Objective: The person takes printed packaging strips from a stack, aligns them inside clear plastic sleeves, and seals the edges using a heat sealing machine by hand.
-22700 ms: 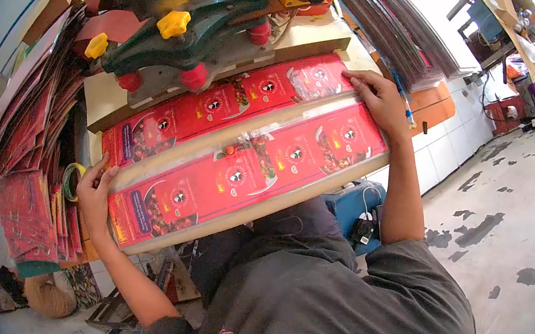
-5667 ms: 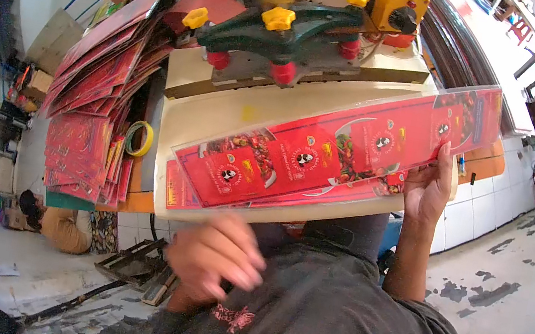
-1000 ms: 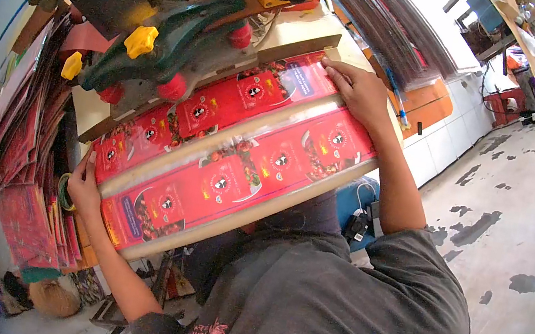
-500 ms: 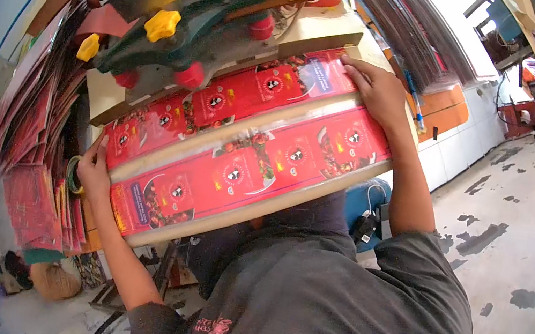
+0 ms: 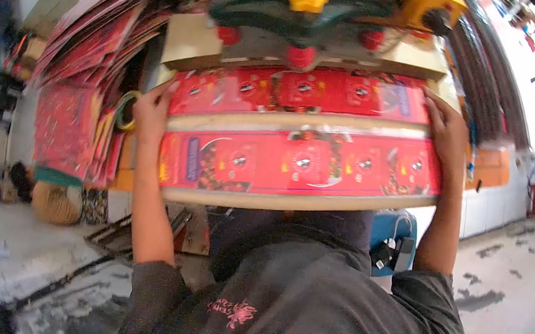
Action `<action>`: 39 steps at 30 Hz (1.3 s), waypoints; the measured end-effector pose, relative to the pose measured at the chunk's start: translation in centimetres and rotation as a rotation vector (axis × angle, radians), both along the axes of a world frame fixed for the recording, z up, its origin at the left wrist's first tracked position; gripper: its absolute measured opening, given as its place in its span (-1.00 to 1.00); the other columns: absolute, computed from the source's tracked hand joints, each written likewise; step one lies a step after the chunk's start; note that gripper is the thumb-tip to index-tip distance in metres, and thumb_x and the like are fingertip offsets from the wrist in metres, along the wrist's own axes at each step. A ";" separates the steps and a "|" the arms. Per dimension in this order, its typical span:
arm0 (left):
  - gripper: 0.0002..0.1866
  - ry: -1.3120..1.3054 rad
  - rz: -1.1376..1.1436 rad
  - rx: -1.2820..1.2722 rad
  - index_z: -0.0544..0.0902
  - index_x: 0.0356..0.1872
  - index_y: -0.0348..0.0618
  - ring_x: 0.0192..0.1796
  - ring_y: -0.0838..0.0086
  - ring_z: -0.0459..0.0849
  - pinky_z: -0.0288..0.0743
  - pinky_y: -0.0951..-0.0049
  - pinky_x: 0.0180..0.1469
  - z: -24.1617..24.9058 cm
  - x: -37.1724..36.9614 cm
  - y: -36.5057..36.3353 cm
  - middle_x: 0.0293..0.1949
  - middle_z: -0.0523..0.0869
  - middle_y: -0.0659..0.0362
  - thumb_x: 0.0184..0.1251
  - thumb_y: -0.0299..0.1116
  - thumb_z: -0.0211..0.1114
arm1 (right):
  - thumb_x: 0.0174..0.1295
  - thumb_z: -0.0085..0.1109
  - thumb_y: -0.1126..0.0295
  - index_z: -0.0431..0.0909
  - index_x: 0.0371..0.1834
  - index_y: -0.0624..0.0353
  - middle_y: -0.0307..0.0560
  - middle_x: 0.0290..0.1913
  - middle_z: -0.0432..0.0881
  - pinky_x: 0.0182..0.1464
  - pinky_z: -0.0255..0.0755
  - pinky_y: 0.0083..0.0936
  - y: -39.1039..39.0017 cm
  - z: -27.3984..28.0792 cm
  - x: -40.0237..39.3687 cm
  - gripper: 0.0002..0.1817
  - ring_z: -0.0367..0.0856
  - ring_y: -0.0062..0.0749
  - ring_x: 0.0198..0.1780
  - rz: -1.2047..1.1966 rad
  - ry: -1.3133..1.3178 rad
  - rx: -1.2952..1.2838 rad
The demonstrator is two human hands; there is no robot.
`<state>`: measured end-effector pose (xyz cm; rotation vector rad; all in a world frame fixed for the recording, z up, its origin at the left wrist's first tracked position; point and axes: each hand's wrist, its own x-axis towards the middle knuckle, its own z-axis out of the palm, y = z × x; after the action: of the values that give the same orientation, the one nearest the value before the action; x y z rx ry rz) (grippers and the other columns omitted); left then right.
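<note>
Two red printed strips lie face up, side by side on the cream board; upper strip just in front of the machine's green casting and its red fittings, lower strip nearer the person, a bare band of the cream board between them. Left hand at the left end of the upper strip, right hand at its right end. Fingers of both bent inward over the ends; blur hides whether they pinch the strip, grip the board or merely rest, so cannot tell. Possible trouble, my judgement: uneven push from the two hands could skew the upper strip; slick-looking clear covering could let it slide or ruckle; fingertips sit near the machine's front, so a knock or nip seems possible if any part there came down. Long axis of both strips runs side to side across the person's front, right end a touch farther off. Blue panels lie at opposite ends: the upper strip's toward the right, the lower strip's toward the left.
</note>
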<state>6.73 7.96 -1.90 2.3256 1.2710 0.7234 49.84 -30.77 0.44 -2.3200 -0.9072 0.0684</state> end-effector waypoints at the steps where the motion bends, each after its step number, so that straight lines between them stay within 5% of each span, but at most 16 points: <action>1: -0.51 -0.003 0.013 -0.011 0.77 0.14 -0.10 0.07 0.20 0.82 0.57 0.33 0.16 0.5 0.3 -0.5 0.00 0.81 -0.08 0.48 0.07 0.31 | 0.49 0.12 0.03 0.71 0.25 -0.08 0.08 0.09 0.78 0.23 0.51 -0.35 -0.1 -0.8 0.6 -0.59 0.76 -0.13 0.15 0.035 -0.002 0.062; 14: -0.63 -0.003 0.031 -0.013 0.78 0.08 -0.19 0.00 0.18 0.83 0.59 0.33 0.10 2.4 -0.1 -2.9 -0.07 0.81 -0.14 0.49 -0.13 0.32 | 0.53 0.10 0.15 0.67 0.27 0.15 0.07 0.16 0.76 0.28 0.45 -0.45 0.1 1.1 -0.6 -0.58 0.72 -0.30 0.18 0.065 0.100 0.052; 18: -0.53 0.018 -0.137 -0.214 0.68 0.21 -0.36 0.16 0.30 0.74 0.50 0.36 0.28 3.1 -1.9 -2.9 0.13 0.77 -0.15 0.51 -0.16 0.29 | 0.51 0.17 0.22 0.66 0.23 0.32 0.00 0.16 0.77 0.29 0.44 -0.49 -2.1 -1.2 2.7 -0.58 0.65 -0.44 0.17 0.215 0.139 0.115; 20: -0.54 0.002 -0.162 -0.262 0.66 0.25 -0.34 0.19 0.28 0.72 0.48 0.34 0.29 3.1 -2.2 -3.3 0.17 0.75 -0.13 0.55 -0.17 0.26 | 0.48 0.18 0.19 0.71 0.19 0.22 0.02 0.14 0.78 0.26 0.48 -0.42 -2.8 0.3 1.5 -0.60 0.71 -0.34 0.12 0.173 0.274 0.082; 26: -0.59 0.004 -0.049 -0.100 0.71 0.22 -0.25 0.08 0.25 0.70 0.49 0.34 0.19 2.0 -1.8 -5.0 0.02 0.76 -0.07 0.56 -0.17 0.27 | 0.42 0.22 0.23 0.75 0.15 0.06 0.18 -0.11 0.74 0.08 0.51 -0.28 -2.9 0.4 -1.5 -0.67 0.73 -0.02 -0.05 0.021 0.045 0.106; 39: -0.61 -0.071 -0.070 -0.094 0.71 0.24 -0.20 -0.01 0.23 0.67 0.47 0.33 0.15 0.9 -2.1 -4.7 -0.13 0.69 -0.04 0.54 -0.22 0.28 | 0.43 0.20 0.28 0.76 0.12 0.10 0.14 -0.13 0.72 0.04 0.51 -0.27 -2.3 -1.0 -1.8 -0.70 0.71 -0.05 -0.07 0.010 -0.024 0.200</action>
<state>4.64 3.26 -0.98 2.2368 1.1618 0.7010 47.99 -33.07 -0.54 -2.1354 -0.8954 -0.0445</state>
